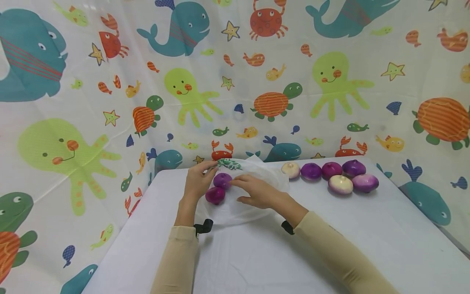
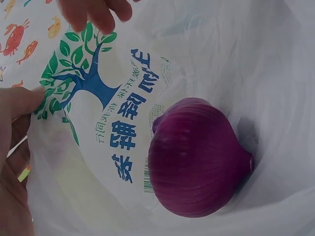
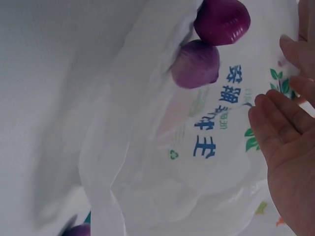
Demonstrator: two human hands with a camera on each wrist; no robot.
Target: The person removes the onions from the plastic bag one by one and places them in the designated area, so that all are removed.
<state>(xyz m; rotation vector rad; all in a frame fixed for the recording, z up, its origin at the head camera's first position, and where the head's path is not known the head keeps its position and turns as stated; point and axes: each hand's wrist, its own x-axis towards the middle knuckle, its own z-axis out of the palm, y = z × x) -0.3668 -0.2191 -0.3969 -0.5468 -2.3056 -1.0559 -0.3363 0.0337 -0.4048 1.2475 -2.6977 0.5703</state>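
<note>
A thin white plastic bag [image 1: 253, 208] with a printed green-and-blue tree and lettering lies spread between my hands. My left hand [image 1: 199, 177] pinches its printed edge, thumb on the near face and fingers behind the film in the left wrist view. Two onions rest against the white film beside that hand: a deep purple onion [image 1: 215, 196] and, just behind it, a lighter purple onion [image 1: 222, 181]. My right hand [image 1: 260, 192] is over the bag with its fingers extended and holds nothing; in the head view its fingertips reach right to the lighter onion.
To the right of the bag several more onions stand grouped on the white-covered table [image 1: 249, 261], among them a pale onion [image 1: 340, 185] and a dark purple onion [image 1: 311, 172]. A curtain [image 1: 235, 61] printed with sea animals hangs right behind the table's far edge.
</note>
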